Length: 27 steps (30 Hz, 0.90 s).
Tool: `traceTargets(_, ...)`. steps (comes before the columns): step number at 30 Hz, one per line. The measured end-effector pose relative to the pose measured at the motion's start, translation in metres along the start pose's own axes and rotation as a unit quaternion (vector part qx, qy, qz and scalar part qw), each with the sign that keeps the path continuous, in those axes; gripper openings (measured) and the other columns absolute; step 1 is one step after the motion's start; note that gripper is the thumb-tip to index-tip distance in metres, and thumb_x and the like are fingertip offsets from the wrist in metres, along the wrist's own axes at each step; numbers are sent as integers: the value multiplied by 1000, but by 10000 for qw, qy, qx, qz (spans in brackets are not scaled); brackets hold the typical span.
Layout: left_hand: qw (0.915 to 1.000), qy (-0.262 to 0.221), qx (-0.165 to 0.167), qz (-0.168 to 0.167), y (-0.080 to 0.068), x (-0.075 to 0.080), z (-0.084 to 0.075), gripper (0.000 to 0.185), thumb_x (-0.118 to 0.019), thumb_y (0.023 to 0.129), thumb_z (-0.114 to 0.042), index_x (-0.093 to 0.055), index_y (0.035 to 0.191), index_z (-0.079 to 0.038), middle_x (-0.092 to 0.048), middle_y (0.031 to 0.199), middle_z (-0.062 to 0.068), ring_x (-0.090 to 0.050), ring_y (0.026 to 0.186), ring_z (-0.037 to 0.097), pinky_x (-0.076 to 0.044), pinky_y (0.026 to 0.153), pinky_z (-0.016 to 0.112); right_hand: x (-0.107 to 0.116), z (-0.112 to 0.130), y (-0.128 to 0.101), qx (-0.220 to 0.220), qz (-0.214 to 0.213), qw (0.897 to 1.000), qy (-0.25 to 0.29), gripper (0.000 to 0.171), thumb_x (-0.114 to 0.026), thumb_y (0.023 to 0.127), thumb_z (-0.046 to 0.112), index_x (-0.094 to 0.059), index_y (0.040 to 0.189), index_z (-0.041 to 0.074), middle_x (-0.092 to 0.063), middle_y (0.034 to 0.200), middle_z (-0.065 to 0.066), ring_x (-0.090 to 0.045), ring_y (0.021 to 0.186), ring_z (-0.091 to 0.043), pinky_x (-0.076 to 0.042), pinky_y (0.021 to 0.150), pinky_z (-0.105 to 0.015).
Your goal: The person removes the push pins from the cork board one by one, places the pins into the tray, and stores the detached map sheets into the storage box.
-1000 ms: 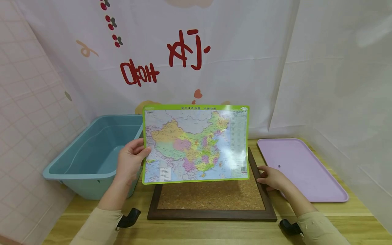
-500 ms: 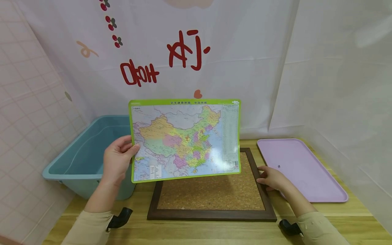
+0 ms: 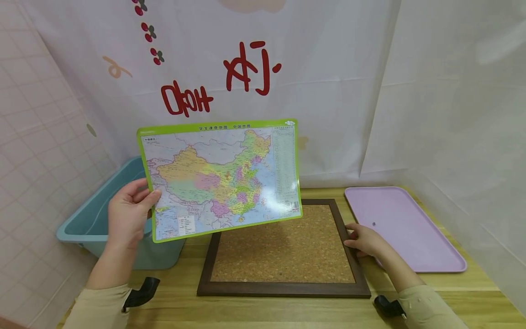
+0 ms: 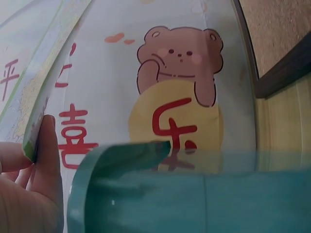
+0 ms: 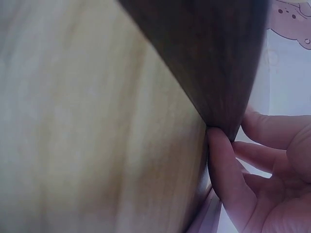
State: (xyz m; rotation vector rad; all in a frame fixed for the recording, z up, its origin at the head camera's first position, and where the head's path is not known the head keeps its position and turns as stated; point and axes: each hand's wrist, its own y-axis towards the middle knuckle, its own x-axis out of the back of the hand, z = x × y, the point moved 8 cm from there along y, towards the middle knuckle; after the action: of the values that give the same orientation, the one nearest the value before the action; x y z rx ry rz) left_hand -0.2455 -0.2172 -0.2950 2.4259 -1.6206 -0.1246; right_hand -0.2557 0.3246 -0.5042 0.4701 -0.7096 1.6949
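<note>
Head view: the left hand (image 3: 128,211) holds a laminated map (image 3: 219,178) by its left edge, thumb on the printed face and fingers behind, so the sheet hangs in the air, tilted with its right side lower. The map is partly over the blue tub (image 3: 92,219) and partly over the near-left corner of the cork board (image 3: 283,249), touching neither. The cork board, in a dark wooden frame, lies flat on the wooden worktop (image 3: 255,310). The right hand (image 3: 363,240) rests on the frame's right edge, fingers curled against the wood. Just to the right of that hand lies a pink tray (image 3: 404,226), flat on the worktop. A white cloth with red writing (image 3: 246,68) hangs behind everything.

In the left wrist view, the thumb (image 4: 48,155) presses on the map's green border (image 4: 36,124), with the tub's rim (image 4: 121,155) below. In the right wrist view, the fingers (image 5: 226,170) press against the dark frame (image 5: 214,63) where it meets the worktop.
</note>
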Motion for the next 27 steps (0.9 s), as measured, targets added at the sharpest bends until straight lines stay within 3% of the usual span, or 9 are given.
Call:
traceTargets(17,9930,-1042,176,-519,15,47,-8,29,-75,84,6,-77,106,-11,-74,79,-6,-68,67,5,-50,51,17,-1,0,-1,13,-64,10000,35,60,-68,93,6,-39,140,-16,-58,113,-30,-62,98,-42,-58,64,-40)
traceTargets(27,9828,-1639,186,-833,25,76,-11,30,-76,80,10,-79,101,-11,-74,76,-3,-69,64,6,-48,46,18,-2,0,-1,-66,-60,10000,27,60,-68,93,7,-38,141,-15,-58,114,-30,-62,99,-42,-58,65,-40)
